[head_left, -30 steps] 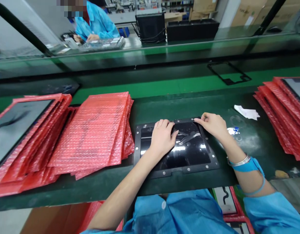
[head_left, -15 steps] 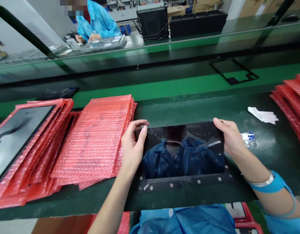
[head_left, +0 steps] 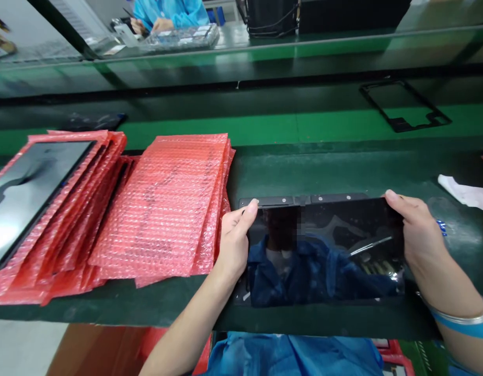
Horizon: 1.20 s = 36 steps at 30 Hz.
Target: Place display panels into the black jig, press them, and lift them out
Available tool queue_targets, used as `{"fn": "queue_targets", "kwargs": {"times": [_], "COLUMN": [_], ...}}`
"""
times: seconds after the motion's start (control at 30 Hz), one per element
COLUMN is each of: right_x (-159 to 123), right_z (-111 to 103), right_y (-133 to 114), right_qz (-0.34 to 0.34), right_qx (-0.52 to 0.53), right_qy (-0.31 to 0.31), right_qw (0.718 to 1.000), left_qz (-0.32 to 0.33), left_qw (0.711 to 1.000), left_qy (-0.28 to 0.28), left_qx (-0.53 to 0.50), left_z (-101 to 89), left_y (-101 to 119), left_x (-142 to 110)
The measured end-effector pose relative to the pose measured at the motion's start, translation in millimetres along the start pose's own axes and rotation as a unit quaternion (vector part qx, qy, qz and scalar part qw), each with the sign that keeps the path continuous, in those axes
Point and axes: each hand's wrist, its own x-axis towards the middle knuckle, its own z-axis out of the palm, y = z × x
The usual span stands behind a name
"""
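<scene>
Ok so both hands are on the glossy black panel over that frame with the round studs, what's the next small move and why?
Probably raise the black panel a little higher before moving it anywhere. The left hand and right hand grip its two short edges, and its far edge sits just short of the studded frame strip showing behind it. Whether the near edge is free of the frame cannot be told.

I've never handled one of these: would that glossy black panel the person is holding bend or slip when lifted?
Probably stiff: the black panel stays flat though the left hand and right hand grip only its short edges. Likely slippery and easily smudged, since its face mirrors the blue smock clearly. Possibly fragile: similar panels lie in red bubble-wrap sleeves nearby.
</scene>
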Motion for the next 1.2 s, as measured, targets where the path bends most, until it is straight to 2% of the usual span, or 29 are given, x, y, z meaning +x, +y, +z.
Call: {"fn": "queue_targets", "kwargs": {"times": [0.17, 0.27, 0.37, 0.43, 0.5, 0.6, 0.7, 0.8, 0.93, 1.03, 1.1, 1.2], "right_x": [3.6, 5.7, 7.0, 7.8, 8.7, 10.8, 12.9, 14.2, 17.2, 23.9, 28.5, 30.9], "right_z": [-7.1, -12.6, -18.1, -21.8, -25.0, -27.5, -25.7, -21.0, -18.3, -21.9, -24.8, -23.8], "right_y": [3.4, 1.4, -3.5, -6.6, -7.6, -3.9, 1.9, 3.0, -2.8, -4.2, -2.3, -1.0], "right_qz": [-0.024, -0.036, -0.036, -0.024, -0.006, -0.004, -0.034, -0.046, -0.053, -0.039, -0.023, -0.035], "right_qx": [-0.043, -0.072, -0.108, -0.141, -0.174, -0.19, -0.165, -0.125, -0.075, -0.084, -0.109, -0.106], "right_qy": [0.001, -0.039, -0.1, -0.142, -0.175, -0.182, -0.161, -0.13, -0.077, -0.064, -0.084, -0.122], "right_qw": [0.999, 0.996, 0.988, 0.98, 0.969, 0.965, 0.972, 0.982, 0.993, 0.994, 0.99, 0.986], "left_qz": [0.024, 0.035, 0.059, 0.067, 0.063, 0.053, 0.047, 0.018, -0.054, -0.089, -0.084, -0.079], "left_qw": [0.999, 0.996, 0.984, 0.977, 0.975, 0.975, 0.98, 0.985, 0.987, 0.974, 0.97, 0.971], "left_qy": [0.013, 0.073, 0.152, 0.185, 0.193, 0.187, 0.154, 0.081, -0.07, -0.178, -0.195, -0.174], "left_qx": [-0.017, -0.044, -0.075, -0.085, -0.093, -0.104, -0.118, -0.149, -0.132, -0.109, -0.118, -0.142], "left_z": [-2.3, -4.6, -8.8, -11.9, -14.3, -15.9, -14.7, -12.2, -8.5, -5.4, -4.1, -4.1], "left_y": [1.7, 4.6, 6.3, 7.5, 9.0, 9.5, 4.9, -2.5, -5.1, -2.3, -2.3, -5.7], "left_x": [-0.1, 3.0, 7.1, 8.3, 7.9, 6.9, 8.0, 8.8, 4.9, 1.3, 0.6, 2.0]}}
